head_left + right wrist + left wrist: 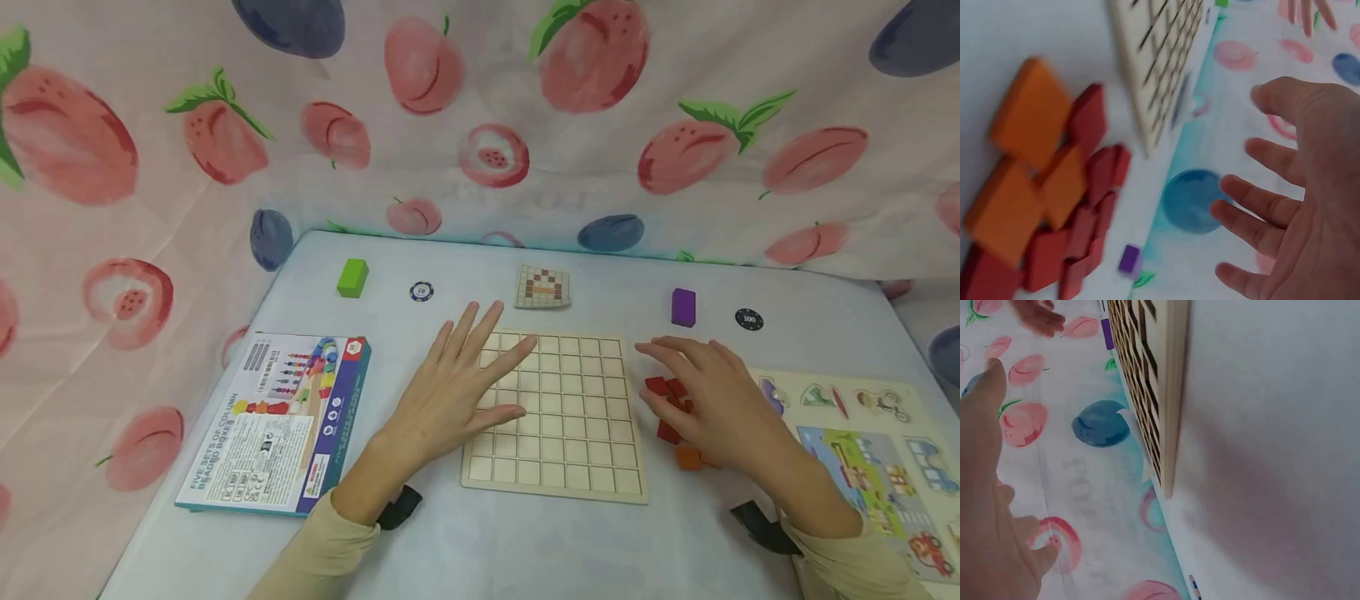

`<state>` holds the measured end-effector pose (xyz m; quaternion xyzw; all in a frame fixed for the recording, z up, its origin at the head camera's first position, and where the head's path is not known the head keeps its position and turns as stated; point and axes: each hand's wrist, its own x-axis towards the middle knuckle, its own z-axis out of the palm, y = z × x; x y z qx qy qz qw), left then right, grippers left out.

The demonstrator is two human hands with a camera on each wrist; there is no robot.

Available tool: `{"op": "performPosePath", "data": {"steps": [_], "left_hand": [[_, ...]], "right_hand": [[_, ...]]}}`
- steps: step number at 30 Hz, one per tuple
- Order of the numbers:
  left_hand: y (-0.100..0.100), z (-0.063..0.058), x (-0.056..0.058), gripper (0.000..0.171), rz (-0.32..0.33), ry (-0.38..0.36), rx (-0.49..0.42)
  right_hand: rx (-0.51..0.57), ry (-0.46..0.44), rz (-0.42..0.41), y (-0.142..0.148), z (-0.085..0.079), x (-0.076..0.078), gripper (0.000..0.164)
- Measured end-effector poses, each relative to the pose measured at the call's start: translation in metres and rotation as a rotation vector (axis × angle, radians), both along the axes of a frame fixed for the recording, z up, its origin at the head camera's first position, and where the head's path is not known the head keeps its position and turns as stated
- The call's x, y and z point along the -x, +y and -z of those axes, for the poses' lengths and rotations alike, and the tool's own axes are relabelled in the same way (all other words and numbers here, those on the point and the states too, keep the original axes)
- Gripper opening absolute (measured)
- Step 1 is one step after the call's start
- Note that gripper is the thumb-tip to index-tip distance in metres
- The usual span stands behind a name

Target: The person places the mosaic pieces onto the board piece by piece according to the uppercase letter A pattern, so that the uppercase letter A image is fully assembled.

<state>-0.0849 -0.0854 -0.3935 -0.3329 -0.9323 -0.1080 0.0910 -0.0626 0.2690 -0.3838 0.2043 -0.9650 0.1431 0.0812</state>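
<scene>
A wooden grid board (555, 471) with square cells lies at the middle of the table, its cells bare where they show. My left hand (442, 400) is over the board's left side with fingers spread and nothing held. To the right of the board, my right hand (708, 400) hovers with loosely bent fingers above a group of flat square tiles, partly hiding them. Red tiles (1047, 259) and orange tiles (1032, 112) show in the right wrist view, lying on the table beside the board. Behind the board stands a small pattern card (543, 287) with brown and orange squares.
A beaded-toy box (258, 442) lies at the left, and a picture puzzle board (892, 408) at the right. Along the back sit a green block (352, 278), a purple block (683, 307), a blue-and-white chip (422, 291) and a black chip (749, 319). Fruit-print cloth hangs behind.
</scene>
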Motion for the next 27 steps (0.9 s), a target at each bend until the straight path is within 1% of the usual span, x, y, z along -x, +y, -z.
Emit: {"op": "performPosePath", "data": {"steps": [2,7,10,15,18,23,27], "left_hand": [[-0.003,0.003,-0.001,0.084,0.012,-0.068,-0.022],[-0.013,0.012,-0.002,0.085,0.021,-0.263,-0.072],[-0.019,0.017,-0.003,0.085,0.003,-0.329,-0.054],[-0.027,0.027,-0.002,0.086,-0.034,-0.4,0.006],[-0.032,0.03,-0.002,0.085,-0.044,-0.438,0.019],[-0.038,0.031,-0.001,0.084,-0.054,-0.481,0.037],[-0.039,0.029,0.0,0.082,-0.046,-0.492,0.046]], "right_hand": [[-0.013,-0.021,0.01,0.006,0.005,0.002,0.06],[-0.068,-0.107,0.022,0.016,0.014,0.008,0.053],[-0.103,-0.148,0.019,0.019,0.017,0.012,0.051],[-0.134,-0.172,0.003,0.023,0.022,0.017,0.046],[-0.148,-0.187,0.002,0.024,0.023,0.018,0.043],[-0.162,-0.228,0.019,0.024,0.024,0.019,0.044],[-0.17,-0.24,0.039,0.023,0.024,0.021,0.044]]}}
